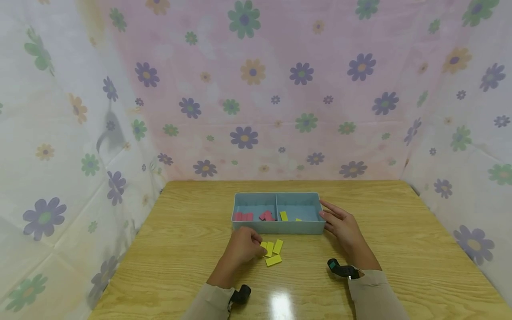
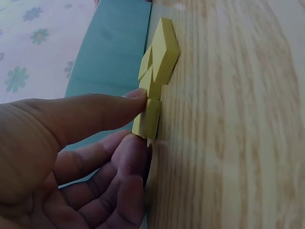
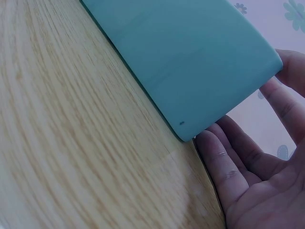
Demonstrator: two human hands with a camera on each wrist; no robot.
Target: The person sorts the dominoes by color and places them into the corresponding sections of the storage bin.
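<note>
Several small yellow blocks [image 1: 274, 260] lie on the table in front of a light blue box [image 1: 280, 227] with two compartments. My left hand [image 1: 244, 245] is at the left end of this group. Its thumb and forefinger pinch the nearest yellow block [image 2: 147, 119] by its edges, low against the tabletop. The other yellow blocks [image 2: 166, 52] lie just beyond, beside the box's front wall. At the box's right end rests my right hand [image 1: 345, 226], its fingers [image 3: 219, 162] extended along the end wall and touching it.
Pink blocks [image 1: 244, 217] lie in the box's left compartment, and a yellow block [image 1: 283, 216] stands near the front wall of the right one, with part of another showing. Wood-grained table [image 1: 192, 213] surrounds the box. Flower-patterned cloth [image 1: 276, 89] hangs behind and at both sides.
</note>
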